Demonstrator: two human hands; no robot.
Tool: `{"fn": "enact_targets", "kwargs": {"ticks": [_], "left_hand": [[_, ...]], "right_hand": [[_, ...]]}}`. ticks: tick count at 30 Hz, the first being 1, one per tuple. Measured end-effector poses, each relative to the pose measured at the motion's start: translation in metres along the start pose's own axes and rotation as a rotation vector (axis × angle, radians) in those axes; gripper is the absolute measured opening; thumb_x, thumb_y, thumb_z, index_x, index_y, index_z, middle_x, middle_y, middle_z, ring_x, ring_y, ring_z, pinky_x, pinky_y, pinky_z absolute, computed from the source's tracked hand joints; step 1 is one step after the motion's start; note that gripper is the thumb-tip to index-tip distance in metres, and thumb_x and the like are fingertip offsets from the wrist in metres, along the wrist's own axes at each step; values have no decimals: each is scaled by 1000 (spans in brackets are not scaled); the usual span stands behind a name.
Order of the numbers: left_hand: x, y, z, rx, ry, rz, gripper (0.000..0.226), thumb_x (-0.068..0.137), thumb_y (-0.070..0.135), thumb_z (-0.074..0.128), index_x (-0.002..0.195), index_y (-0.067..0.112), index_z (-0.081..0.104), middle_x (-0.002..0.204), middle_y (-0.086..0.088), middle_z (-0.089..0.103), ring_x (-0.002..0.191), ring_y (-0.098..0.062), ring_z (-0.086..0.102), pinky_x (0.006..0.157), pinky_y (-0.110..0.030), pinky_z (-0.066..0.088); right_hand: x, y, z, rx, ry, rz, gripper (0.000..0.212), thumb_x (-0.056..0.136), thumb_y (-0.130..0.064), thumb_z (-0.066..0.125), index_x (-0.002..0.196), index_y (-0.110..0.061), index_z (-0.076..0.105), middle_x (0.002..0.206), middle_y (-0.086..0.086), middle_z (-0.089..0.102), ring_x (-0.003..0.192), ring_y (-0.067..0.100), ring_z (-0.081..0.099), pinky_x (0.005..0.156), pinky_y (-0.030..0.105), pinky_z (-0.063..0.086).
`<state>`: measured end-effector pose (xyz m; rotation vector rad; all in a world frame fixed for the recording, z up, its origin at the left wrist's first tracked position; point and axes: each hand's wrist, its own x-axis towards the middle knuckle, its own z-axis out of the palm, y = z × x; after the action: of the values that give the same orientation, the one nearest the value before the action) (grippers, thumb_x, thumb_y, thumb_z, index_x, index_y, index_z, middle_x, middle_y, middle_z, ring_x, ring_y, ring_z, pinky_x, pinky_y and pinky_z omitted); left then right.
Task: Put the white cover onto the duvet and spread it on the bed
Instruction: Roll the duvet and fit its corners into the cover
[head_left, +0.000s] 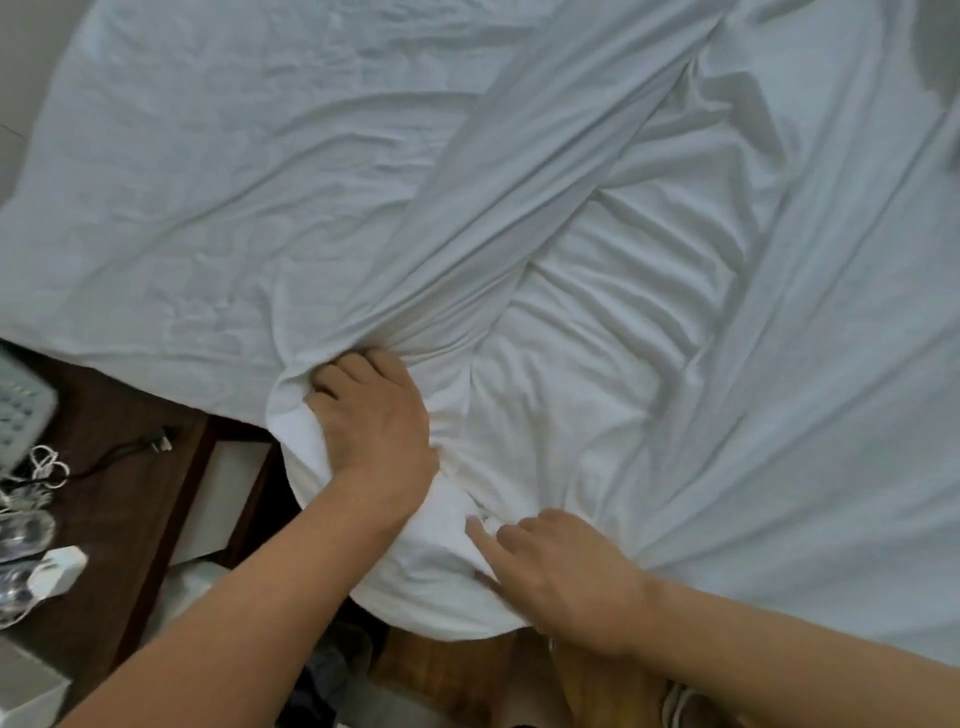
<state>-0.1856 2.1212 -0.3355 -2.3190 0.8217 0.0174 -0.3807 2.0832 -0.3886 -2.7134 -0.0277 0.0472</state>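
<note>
The cover (675, 218) is lying rumpled across the bed, filling nearly the whole view from nine o'clock round to three, with long folds running from one o'clock down toward the middle. A whiter bunched corner, seemingly the duvet (571, 364) inside, is gathering at about six o'clock, right at the bed's near edge.

The left hand (371, 415) is sitting just below centre, fingers curled over and gripping a wad of the fabric, the folds fanning out from under the knuckles. The right hand (561, 577) is lying at about five o'clock, just beside the left wrist, fingers bent and pinching the cloth at the corner; exactly what small thing is between the fingertips I cannot tell.

At eight o'clock a dark wooden surface (130, 467) is standing beside the bed, carrying a remote (21, 410), a black cable (130, 449) and a white plug (57, 566). Below, at six o'clock, the wooden floor is showing.
</note>
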Motion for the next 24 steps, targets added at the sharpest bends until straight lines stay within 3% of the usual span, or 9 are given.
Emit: {"fn": "enact_targets", "kwargs": {"ticks": [5,8,10,12,14,17,19,21,24], "left_hand": [[15,10,9,-196,-141,29,53,77,26,76,118,2,52,104,-20,66,86,-29,68,72,-33,56],[26,-13,2,-683,-81,88,33,78,9,65,110,3,58,101,-19,67,90,-35,66,70,-34,48],[32,-34,-8,-990,-117,-32,24,67,11,63,90,9,65,87,-7,69,83,-30,65,68,-30,46],[33,-49,-19,-1287,-213,-174,27,60,3,62,81,19,65,83,4,66,85,-21,63,74,-29,53],[27,-50,-30,-1605,-358,-308,59,63,-19,57,94,30,64,90,12,62,91,-14,59,79,-23,50],[23,-55,-20,-1852,-423,-324,80,58,-31,44,116,18,69,109,-1,70,100,-20,65,77,-26,54],[22,-57,-10,-1951,-444,-294,84,53,-32,41,120,11,69,114,-7,71,104,-24,66,74,-28,55],[24,-54,-2,-1982,-455,-259,78,43,-25,44,107,9,72,105,-7,73,97,-24,68,63,-24,52],[26,-51,2,-1954,-404,-235,67,31,-18,45,85,11,73,87,-6,72,82,-22,65,53,-20,46]], "right_hand": [[-15,-21,23,-192,128,19,62,79,-12,37,140,-6,46,65,-1,53,43,21,47,44,32,22],[-16,-23,30,-219,101,89,58,86,-17,49,143,-5,45,65,0,51,42,19,45,42,32,22],[-18,-17,34,-182,93,183,61,92,-36,59,144,-6,45,66,0,52,41,17,45,39,30,24],[-13,-12,39,-97,108,275,63,97,-47,50,146,-8,43,71,0,56,43,16,48,36,28,30],[-12,-8,44,-4,128,301,67,100,-50,45,152,-9,35,83,3,60,51,18,53,39,30,37],[-18,-7,25,320,46,274,71,101,-64,35,159,-26,17,109,1,59,82,22,63,61,37,54],[-15,-1,3,625,150,333,59,100,-67,27,146,-33,40,118,-2,54,105,17,60,85,38,52],[4,7,-15,776,318,453,46,102,-60,35,130,-29,55,122,-7,53,116,8,54,97,34,47],[43,5,-33,1002,-60,488,53,98,-57,52,141,-34,34,126,-19,55,111,0,57,97,24,46]]}}
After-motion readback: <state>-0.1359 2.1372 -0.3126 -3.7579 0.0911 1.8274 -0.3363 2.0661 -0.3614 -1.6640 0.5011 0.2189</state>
